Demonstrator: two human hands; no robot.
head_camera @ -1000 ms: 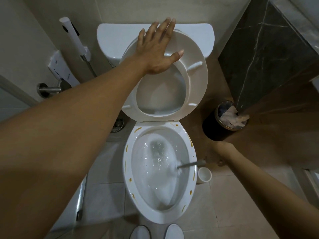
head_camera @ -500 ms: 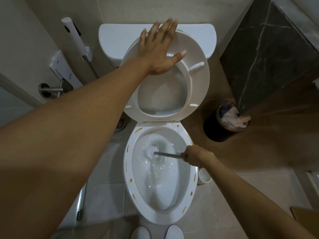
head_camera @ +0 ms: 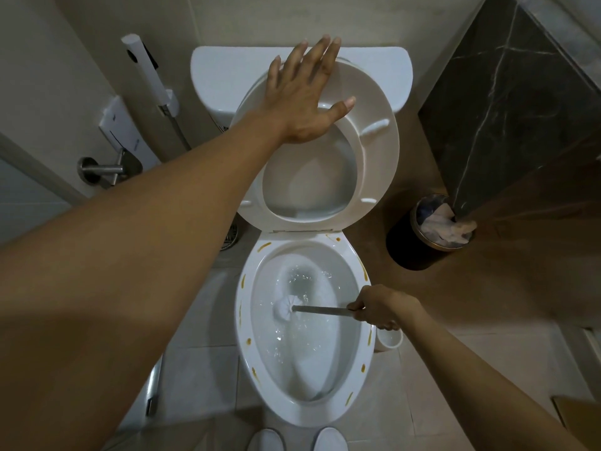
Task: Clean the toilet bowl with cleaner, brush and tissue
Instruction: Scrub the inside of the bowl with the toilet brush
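A white toilet bowl [head_camera: 247, 346] stands below me, its rim dotted with yellow-brown streaks, water foaming inside. The raised seat [head_camera: 380, 148] leans back against the tank [head_camera: 221, 73]. My left hand [head_camera: 305, 96] presses flat on the top of the raised seat, fingers spread. My right hand [head_camera: 379, 307] grips the grey handle of the toilet brush [head_camera: 287, 309] over the right rim. The white brush head sits inside the bowl against its left inner wall.
A black bin [head_camera: 419, 245] with crumpled tissue stands right of the toilet by a dark marble wall [head_camera: 507, 102]. The white brush holder [head_camera: 388, 340] sits on the floor beside the bowl. A bidet sprayer [head_camera: 146, 70] hangs at left. Two white slippers [head_camera: 266, 441] show at the bottom.
My right hand came in from beside the bowl to over its right rim. The brush head swept across the bowl to the left inner wall. My left hand stayed on the seat.
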